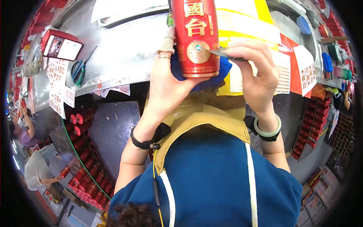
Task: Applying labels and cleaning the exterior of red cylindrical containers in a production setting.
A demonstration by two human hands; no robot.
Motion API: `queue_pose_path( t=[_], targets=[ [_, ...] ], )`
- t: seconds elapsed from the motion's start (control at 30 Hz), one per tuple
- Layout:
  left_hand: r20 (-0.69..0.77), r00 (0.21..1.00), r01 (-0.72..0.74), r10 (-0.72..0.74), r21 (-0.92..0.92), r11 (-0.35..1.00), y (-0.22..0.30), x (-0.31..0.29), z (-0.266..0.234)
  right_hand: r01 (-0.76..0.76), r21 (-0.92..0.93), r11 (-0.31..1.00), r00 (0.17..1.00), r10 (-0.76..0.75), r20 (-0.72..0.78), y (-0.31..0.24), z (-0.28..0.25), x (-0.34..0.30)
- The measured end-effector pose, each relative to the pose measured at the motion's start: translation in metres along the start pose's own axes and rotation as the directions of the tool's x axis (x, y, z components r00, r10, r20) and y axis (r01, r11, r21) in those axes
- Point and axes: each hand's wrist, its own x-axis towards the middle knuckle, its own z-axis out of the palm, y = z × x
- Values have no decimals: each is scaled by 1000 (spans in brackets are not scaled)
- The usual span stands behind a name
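Note:
A red bottle [194,32] with raised gold lettering stands in front of me, its top cut off by the upper picture edge. My left hand [166,81] is wrapped round its lower left side, thumb along the base. One finger wears a beige cloth wrap [166,45]. My right hand [259,70] pinches grey metal tweezers [226,54]. Their tip meets the right edge of a round gold label [196,52] low on the bottle; whether it presses there I cannot tell. Blue cloth [221,73] lies under and behind the bottle.
On the metal bench [124,56] at left are scissors [81,70], a phone [62,48] and sticker sheets [58,81]. Yellow sheeting and label sheets [302,70] cover the right side. Red bottles [87,162] crowd a rack at lower left. A co-worker [38,166] holds one.

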Motion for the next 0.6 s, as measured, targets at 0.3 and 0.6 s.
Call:
queue_pose_path(
  t=[0.3,0.6],
  targets=[
    [-27,999,-27,26,-3,1000,-8,-3,-3,-32,71,997,990,22,139,-8,-24,8],
    [161,977,197,-139,-440,876,31,8,-2,-95,276,956,988,125,-93,7,-16,1]
  ],
)
